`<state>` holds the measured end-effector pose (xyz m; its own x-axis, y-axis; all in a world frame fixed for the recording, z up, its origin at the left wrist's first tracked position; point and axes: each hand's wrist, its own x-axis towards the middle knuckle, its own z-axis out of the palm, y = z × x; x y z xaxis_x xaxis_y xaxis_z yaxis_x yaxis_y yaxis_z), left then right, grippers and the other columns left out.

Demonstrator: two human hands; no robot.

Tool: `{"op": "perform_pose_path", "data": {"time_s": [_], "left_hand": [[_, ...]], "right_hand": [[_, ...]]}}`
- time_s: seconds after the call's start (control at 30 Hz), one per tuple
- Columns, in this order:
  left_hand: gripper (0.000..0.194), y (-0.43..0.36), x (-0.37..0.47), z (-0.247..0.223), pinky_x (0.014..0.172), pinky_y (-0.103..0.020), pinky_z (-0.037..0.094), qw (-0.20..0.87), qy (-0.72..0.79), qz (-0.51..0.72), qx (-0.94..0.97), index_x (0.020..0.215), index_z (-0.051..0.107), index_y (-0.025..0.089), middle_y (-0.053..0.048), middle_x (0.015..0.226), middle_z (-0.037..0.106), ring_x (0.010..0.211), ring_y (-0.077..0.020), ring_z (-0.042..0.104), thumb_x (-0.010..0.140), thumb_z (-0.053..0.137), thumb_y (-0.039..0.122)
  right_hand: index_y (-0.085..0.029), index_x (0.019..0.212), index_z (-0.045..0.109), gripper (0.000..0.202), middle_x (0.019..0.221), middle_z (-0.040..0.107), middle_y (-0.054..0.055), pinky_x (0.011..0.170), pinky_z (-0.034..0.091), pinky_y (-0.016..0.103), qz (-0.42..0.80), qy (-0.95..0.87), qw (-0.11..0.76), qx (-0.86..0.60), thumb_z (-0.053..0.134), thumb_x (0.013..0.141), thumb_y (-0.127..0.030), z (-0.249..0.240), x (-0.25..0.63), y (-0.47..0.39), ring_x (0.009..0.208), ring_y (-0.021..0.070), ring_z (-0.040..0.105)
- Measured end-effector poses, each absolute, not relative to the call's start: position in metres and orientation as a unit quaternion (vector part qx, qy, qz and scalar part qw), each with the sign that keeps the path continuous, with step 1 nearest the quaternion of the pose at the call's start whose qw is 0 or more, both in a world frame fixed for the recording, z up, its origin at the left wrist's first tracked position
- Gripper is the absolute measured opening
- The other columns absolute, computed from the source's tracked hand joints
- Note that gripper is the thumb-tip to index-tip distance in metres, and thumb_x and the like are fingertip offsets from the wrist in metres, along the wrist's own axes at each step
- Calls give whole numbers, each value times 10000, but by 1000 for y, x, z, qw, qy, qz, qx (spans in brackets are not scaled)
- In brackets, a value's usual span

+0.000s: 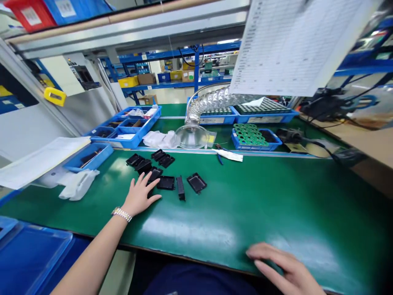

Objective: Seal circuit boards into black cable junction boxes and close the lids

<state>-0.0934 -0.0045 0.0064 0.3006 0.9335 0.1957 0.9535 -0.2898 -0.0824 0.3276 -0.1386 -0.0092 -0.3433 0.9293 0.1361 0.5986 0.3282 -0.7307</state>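
Several black plastic housings lie in a loose group on the green bench top, left of centre. My left hand, with a metal watch at the wrist, is spread over the near left edge of that group, its fingertips at the pieces and nothing gripped. A ribbed black piece and a shallow black tray-like piece lie to the right of it. Near the bench's front edge at the lower right is my right hand, fingers apart and slightly curled, holding nothing.
Behind the housings stand a clear funnel on a silver duct and a blue bin with green circuit boards. Cutters lie by a white strip. A divided blue tray stands back left; a paper sheet hangs above.
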Motion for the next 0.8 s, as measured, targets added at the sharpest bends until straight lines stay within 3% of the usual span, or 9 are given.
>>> {"op": "perform_pose_path", "data": {"time_s": [0.1,0.27,0.37,0.43,0.5,0.6,0.67,0.8], "left_hand": [[446,10,-96,-2,966,-620,261,57,-575,-52,-814,1218,498,355,-63,1405,353,1300,-348,257,821,448,552],[324,3,-110,-11,981,-568,278,60,-561,-92,-821,1044,600,285,-64,1228,546,1224,-295,395,859,423,483],[327,-10,-127,-12,977,-524,309,74,-560,-106,-819,1001,619,268,-74,1190,570,1175,-289,448,846,439,493],[335,-18,-138,-11,972,-507,324,86,-568,-102,-812,991,625,258,-79,1179,575,1165,-290,457,843,441,495],[339,-23,-149,-9,966,-502,333,94,-582,-95,-802,994,626,252,-85,1178,577,1160,-293,461,842,441,492],[363,-25,-167,-5,963,-511,331,100,-610,-90,-781,998,628,246,-96,1175,580,1147,-296,474,828,445,509],[397,-25,-177,0,968,-538,310,91,-631,-84,-766,981,632,239,-99,1168,586,1149,-303,473,811,447,546],[406,-25,-173,12,993,-580,236,66,-627,-69,-773,828,654,231,-78,1145,606,1176,-311,446,806,438,575]], "right_hand": [[-216,1006,633,228,1043,638,85,871,500,284,223,-809,289,-461,483,869,-320,5,283,-103,987,186,599],[-192,1231,481,366,1307,452,122,950,447,348,120,-873,239,-408,457,870,-248,14,224,-66,1163,206,476],[-154,1243,454,427,1308,435,150,948,436,394,89,-875,220,-423,486,857,-335,18,187,-44,1169,250,456],[-119,1221,450,504,1250,469,174,902,454,413,80,-860,212,-457,500,835,-440,21,162,-28,1117,281,486],[-104,1168,459,472,1139,523,171,804,486,396,83,-843,197,-494,483,837,-440,24,143,-13,986,273,551],[-111,1070,473,257,958,564,122,676,478,326,99,-820,154,-543,426,841,-217,26,131,1,774,211,591],[-114,1020,480,234,874,569,98,658,457,299,107,-810,124,-562,392,804,-101,26,134,5,733,194,595],[-129,923,514,202,968,540,119,573,435,282,59,-813,62,-576,378,783,-74,23,145,3,665,182,606]]}}
